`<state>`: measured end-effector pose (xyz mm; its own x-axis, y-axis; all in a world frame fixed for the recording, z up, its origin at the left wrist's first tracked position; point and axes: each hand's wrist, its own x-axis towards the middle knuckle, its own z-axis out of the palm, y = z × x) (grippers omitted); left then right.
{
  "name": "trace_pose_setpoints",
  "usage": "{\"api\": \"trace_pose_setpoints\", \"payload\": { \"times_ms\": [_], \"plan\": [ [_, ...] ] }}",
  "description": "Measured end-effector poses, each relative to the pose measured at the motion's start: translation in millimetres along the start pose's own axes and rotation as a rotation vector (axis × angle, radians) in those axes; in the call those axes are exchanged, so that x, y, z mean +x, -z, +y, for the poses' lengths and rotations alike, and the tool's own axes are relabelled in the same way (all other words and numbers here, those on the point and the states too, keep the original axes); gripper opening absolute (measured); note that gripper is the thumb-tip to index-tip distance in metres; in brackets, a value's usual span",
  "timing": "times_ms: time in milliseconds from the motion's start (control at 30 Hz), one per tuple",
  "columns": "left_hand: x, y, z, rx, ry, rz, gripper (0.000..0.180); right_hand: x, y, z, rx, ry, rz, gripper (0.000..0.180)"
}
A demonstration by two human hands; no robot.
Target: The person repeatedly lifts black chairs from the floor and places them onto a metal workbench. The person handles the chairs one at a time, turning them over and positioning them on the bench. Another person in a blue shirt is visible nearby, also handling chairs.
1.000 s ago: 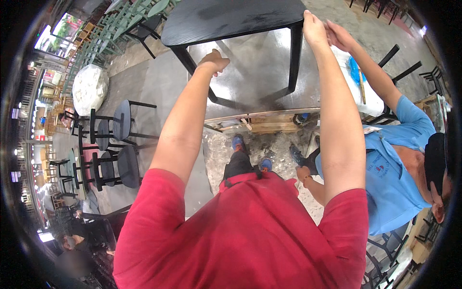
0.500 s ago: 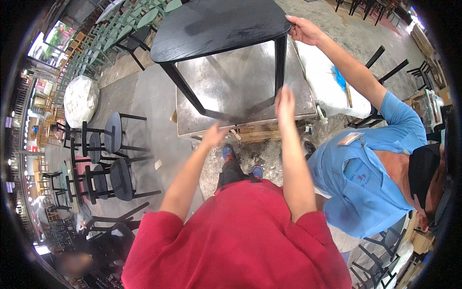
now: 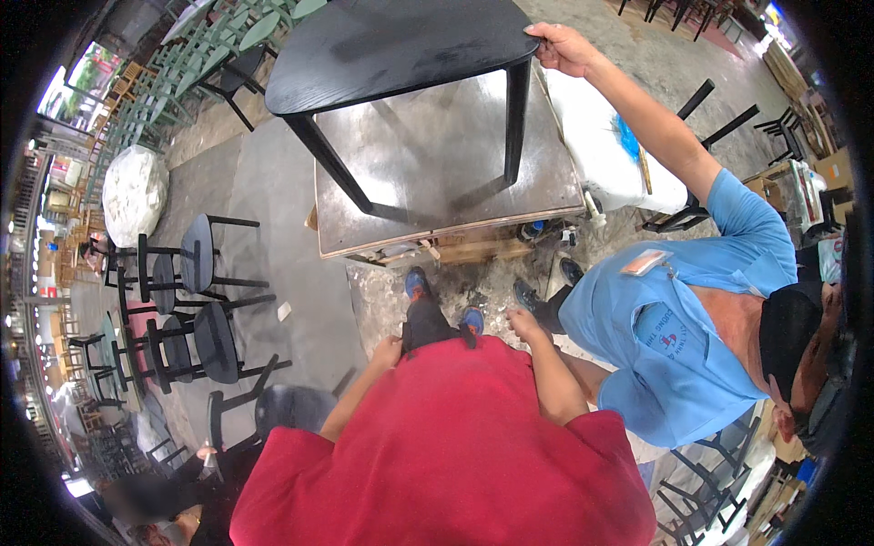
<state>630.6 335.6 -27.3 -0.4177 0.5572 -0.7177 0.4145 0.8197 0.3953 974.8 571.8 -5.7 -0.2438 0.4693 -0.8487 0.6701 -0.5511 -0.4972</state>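
Observation:
A black wooden chair (image 3: 401,55) stands on a worktable (image 3: 428,196) in front of me, its seat upward and two legs toward me. Both my hands are drawn back near my waist, apart from the chair. My left hand (image 3: 387,351) is closed beside the hem of my red shirt, its fingers partly hidden. On the other side, my right hand (image 3: 522,325) has curled fingers with nothing visible in them. A co-worker's hand (image 3: 562,48) grips the right corner of the chair seat.
The co-worker in a blue shirt (image 3: 692,337) stands close on my right. Several black chairs (image 3: 217,341) are on the floor at left, near a white wrapped bundle (image 3: 136,196). Green chairs (image 3: 214,55) crowd the far left. Another person (image 3: 187,482) is at lower left.
My hands have pulled back from near the chair's legs to my waist. The co-worker's hand stays on the seat corner. The person at lower left shows more now.

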Motion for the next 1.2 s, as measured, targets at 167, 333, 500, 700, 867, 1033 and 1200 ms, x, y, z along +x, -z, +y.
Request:
{"api": "trace_pose_setpoints", "payload": {
  "times_ms": [167,333,500,700,867,1033,1200],
  "plan": [
    [0,23,32,-0.009,0.012,-0.065,0.043,-4,0,6,0.041,-0.025,0.013,0.051],
    [7,36,43,-0.137,-0.009,-0.121,0.041,-7,0,4,0.062,-0.028,0.013,0.049],
    [2,42,64,-0.059,-0.021,-0.139,0.038,-5,2,9,0.078,-0.038,0.018,0.046],
    [-2,38,52,0.036,-0.065,-0.081,0.035,-4,-2,9,0.084,-0.049,0.008,0.043],
    [5,37,47,-0.006,-0.077,-0.109,0.035,-1,-1,8,0.124,-0.052,0.020,0.041],
    [0,36,37,-0.015,-0.076,-0.105,0.034,-1,-4,5,0.119,-0.064,0.000,0.040],
    [0,36,35,-0.007,-0.051,-0.101,0.035,-4,-2,1,0.084,-0.068,0.001,0.039]
  ]
}}
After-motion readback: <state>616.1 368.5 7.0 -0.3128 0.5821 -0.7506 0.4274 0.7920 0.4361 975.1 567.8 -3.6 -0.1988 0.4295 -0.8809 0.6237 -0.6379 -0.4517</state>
